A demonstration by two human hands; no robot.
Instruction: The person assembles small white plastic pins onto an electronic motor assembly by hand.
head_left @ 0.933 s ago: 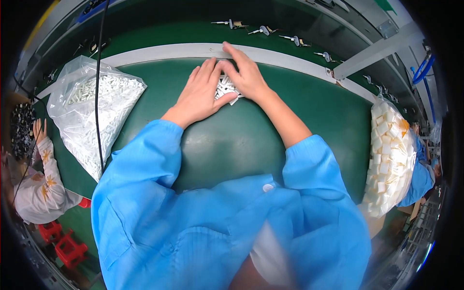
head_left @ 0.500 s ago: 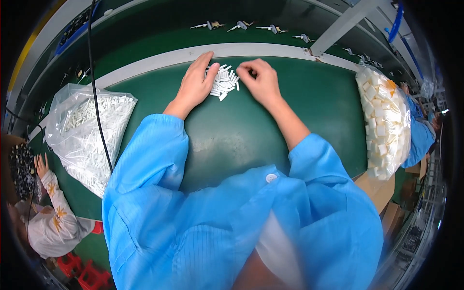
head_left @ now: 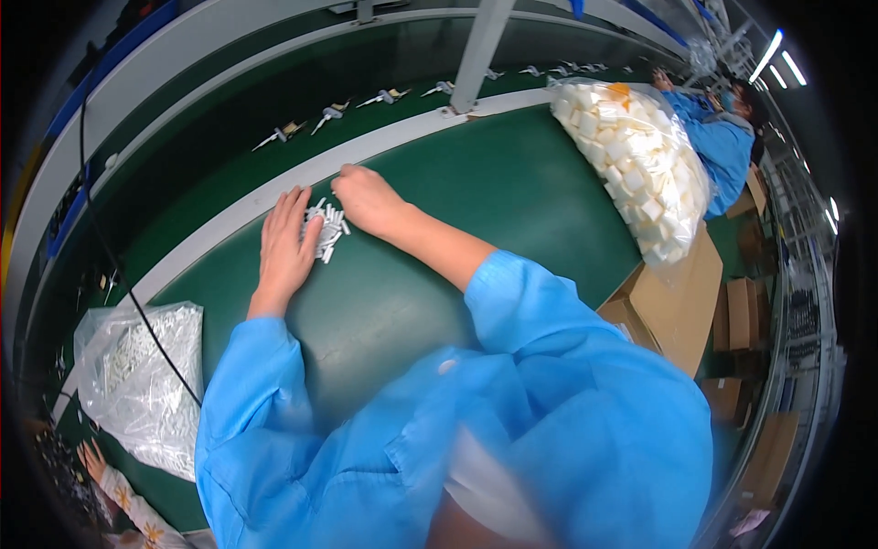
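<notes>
Several small white tubes (head_left: 331, 240) lie in a loose pile on the green work surface (head_left: 366, 311). Along the pile's left side rests my left hand (head_left: 285, 240), its fingers stretched out and the thumb touching the tubes. My right hand (head_left: 368, 201) is at the far right edge of the pile, with its fingers curled together. Whatever those fingertips hold, if anything, is hidden.
A clear bag of white tubes (head_left: 155, 384) lies left, crossed by a black cable (head_left: 137, 306). At right stands a bag of whitish blocks (head_left: 640, 165) near a cardboard box (head_left: 672, 302). Small assemblies (head_left: 384, 97) line the conveyor behind a pale rail (head_left: 229, 220). Co-workers are at both sides.
The view has swung to the right, so everything appears farther left. My right hand's fingers have curled in more tightly beside the pile. My left hand stays flat next to it.
</notes>
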